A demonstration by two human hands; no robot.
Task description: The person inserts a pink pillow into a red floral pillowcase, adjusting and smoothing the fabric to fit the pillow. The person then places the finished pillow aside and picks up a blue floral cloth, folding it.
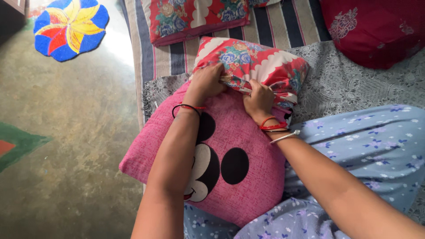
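Both hands, the left hand (207, 82) and the right hand (259, 101), are clenched on the gathered near edge of the red floral pillow cover (254, 66), which extends away from them beyond the pink cushion (248, 132).

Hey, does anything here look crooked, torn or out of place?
Nothing looks torn or spilled. The floral cover is bunched and wrinkled where the left hand and right hand grip it, lying skewed atop the pink pillow.
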